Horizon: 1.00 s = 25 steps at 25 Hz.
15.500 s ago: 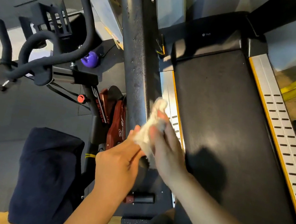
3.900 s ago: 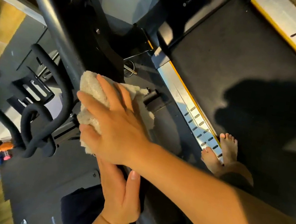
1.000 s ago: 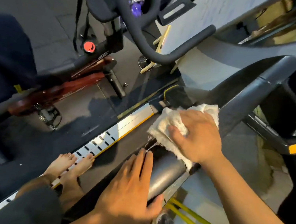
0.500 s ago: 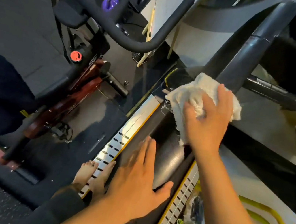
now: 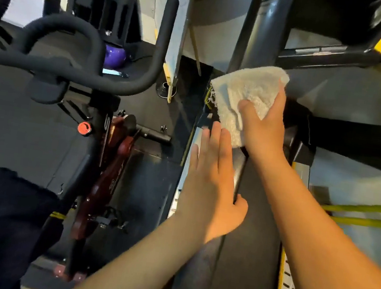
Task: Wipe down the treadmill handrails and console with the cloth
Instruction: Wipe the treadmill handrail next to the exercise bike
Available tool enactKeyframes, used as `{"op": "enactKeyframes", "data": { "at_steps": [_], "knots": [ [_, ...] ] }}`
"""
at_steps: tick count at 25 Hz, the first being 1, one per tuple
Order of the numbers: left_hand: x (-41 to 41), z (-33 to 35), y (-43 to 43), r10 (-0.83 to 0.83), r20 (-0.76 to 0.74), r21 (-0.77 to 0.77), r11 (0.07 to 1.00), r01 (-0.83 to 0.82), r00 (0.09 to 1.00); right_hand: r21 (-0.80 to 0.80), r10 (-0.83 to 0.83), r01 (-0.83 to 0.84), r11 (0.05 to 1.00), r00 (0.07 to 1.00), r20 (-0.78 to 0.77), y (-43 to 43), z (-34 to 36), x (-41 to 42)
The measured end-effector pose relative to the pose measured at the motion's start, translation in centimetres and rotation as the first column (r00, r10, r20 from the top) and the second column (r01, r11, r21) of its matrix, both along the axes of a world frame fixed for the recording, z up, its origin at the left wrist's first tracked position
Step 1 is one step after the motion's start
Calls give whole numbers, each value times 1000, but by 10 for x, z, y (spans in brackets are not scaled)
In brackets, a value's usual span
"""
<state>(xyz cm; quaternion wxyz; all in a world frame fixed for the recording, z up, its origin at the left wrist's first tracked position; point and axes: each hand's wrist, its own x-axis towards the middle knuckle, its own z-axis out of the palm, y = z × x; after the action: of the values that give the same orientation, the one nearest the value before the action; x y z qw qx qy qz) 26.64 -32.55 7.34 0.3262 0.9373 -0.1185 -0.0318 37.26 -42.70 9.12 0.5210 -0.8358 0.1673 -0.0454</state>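
Right hand (image 5: 263, 128): grip closed round cloth (image 5: 241, 92), thumb across the front, fingers behind, pressing it on the handrail (image 5: 194, 276) at its upper end. Left hand (image 5: 213, 185): flat on rail just below cloth, fingers straight, holding nothing. Bike (image 5: 108, 157) at left.

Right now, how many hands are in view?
2. The right hand grips the cloth against the handrail; the left hand lies flat on the same rail, nearer the person.
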Motion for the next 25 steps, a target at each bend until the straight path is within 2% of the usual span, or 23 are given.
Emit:
{"op": "enactKeyframes", "data": {
  "at_steps": [2, 3, 5, 7, 11, 12, 15, 17, 19, 20, 22, 23, 25],
  "knots": [
    [-3, 5, -3, -47, 49, 28, 999, 46, 998, 237, -42, 55, 970, 997, -59, -3, -10, -36],
    [-6, 5, -2, -67, 82, 2, 998, 67, 994, 307, -17, 43, 951, 996, -87, -2, -23, -63],
    [-6, 2, 1, -87, 151, -112, 988, 105, 985, 309, 88, -56, 950, 992, -90, 3, -28, -88],
    [-6, 1, 1, -92, 134, -155, 982, 112, 987, 363, 61, -24, 931, 994, -92, -3, -33, -62],
    [-3, 3, -2, -129, 170, -67, 988, 142, 977, 261, 46, -4, 965, 987, -156, -17, -21, 33],
    [-3, 2, -3, -144, 167, -25, 988, 150, 975, 290, 34, 14, 957, 987, -159, -19, -14, 44],
    [-8, 0, -4, -63, 80, -19, 998, 65, 995, 393, -33, 51, 918, 998, -52, -20, -8, 25],
    [-11, 3, -5, 66, -2, -85, 994, -65, 998, 513, -6, 50, 857, 996, -88, -16, -18, -27],
    [-10, 4, -7, 106, 16, -110, 989, -104, 994, 638, 67, 48, 769, 986, -155, -8, -24, -75],
    [-10, 4, -6, 106, 34, -103, 989, -102, 994, 652, 95, 41, 757, 980, -172, -3, -28, -83],
    [-12, 4, -9, 106, 36, -73, 992, -104, 994, 583, 148, 5, 813, 965, -215, -4, -30, -69],
    [-13, 6, -10, 113, 32, -68, 992, -110, 993, 518, 158, -32, 855, 967, -201, -6, -25, -52],
    [-12, 8, -13, 100, 18, -97, 990, -98, 995, 487, 139, -38, 873, 975, -174, -20, -17, -6]
  ]
}}
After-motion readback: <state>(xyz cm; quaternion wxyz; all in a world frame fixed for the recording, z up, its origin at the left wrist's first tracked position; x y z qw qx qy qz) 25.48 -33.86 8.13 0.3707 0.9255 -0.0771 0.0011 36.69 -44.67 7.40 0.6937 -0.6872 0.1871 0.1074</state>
